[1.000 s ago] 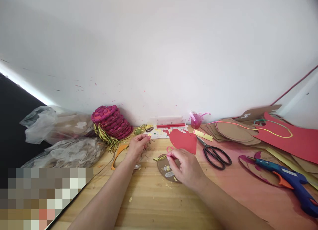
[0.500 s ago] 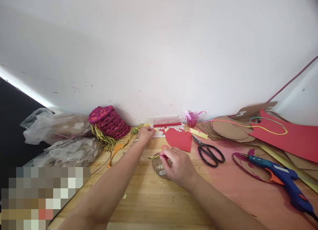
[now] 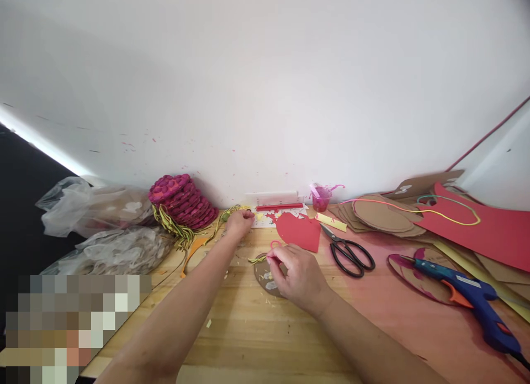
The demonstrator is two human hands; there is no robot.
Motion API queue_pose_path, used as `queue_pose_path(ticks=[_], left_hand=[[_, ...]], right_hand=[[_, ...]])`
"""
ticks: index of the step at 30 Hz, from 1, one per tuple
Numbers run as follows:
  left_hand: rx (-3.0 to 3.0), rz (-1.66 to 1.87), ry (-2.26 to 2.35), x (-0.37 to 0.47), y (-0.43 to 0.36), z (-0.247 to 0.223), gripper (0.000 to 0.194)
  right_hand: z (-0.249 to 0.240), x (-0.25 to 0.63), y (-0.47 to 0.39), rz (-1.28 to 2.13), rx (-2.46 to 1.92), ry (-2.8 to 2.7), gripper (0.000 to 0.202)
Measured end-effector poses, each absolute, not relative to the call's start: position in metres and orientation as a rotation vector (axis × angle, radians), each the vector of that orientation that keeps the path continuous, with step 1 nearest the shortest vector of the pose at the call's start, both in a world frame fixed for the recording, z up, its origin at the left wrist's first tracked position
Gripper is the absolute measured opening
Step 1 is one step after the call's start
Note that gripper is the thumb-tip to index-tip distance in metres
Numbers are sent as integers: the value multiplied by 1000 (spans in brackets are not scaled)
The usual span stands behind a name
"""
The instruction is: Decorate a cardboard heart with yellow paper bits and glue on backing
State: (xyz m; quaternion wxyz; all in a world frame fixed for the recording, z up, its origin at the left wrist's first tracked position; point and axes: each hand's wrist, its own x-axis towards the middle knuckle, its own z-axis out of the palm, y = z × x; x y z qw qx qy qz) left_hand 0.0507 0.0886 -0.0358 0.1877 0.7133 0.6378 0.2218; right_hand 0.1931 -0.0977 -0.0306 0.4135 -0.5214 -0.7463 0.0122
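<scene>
My right hand (image 3: 300, 273) is closed in a pinch on a thin cord, with a pink loop (image 3: 275, 244) above the fingertips and yellow-green strands (image 3: 257, 259) sticking out to their left. Beneath it lies a round brown disc (image 3: 265, 279) with whitish patches, partly covered by the hand. My left hand (image 3: 240, 224) reaches farther back, its thumb and fingers pressed together; what they hold, if anything, is too small to tell. Beside it is a white sheet (image 3: 269, 222) scattered with small red and yellow paper pieces. A cut red paper (image 3: 300, 232) lies between the hands and the scissors (image 3: 351, 254).
A stack of magenta discs (image 3: 182, 201) with yellow-green cords stands at back left, near plastic bags (image 3: 120, 251). A pink-stained cup (image 3: 321, 198) is by the wall. Cardboard discs (image 3: 381, 214), red sheets (image 3: 488, 224) and a blue glue gun (image 3: 467, 290) occupy the right.
My left hand has shifted slightly left, away from the white sheet's middle. The right hand keeps its pinch in nearly the same place.
</scene>
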Motion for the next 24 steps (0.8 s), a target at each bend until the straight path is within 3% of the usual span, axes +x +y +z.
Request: queue_pose_path(ticks=[8, 14, 24], left_hand=[[2125, 612, 1465, 31, 27, -24, 33], [2170, 555, 1161, 10, -27, -20, 25], [2317, 509, 1342, 13, -50, -31, 65]], right_hand=[[-11, 225, -90, -116, -1760, -1756, 16], [-10, 236, -88, -4, -2134, -1858, 19], [-17, 239, -86, 84, -2257, -1838, 32]])
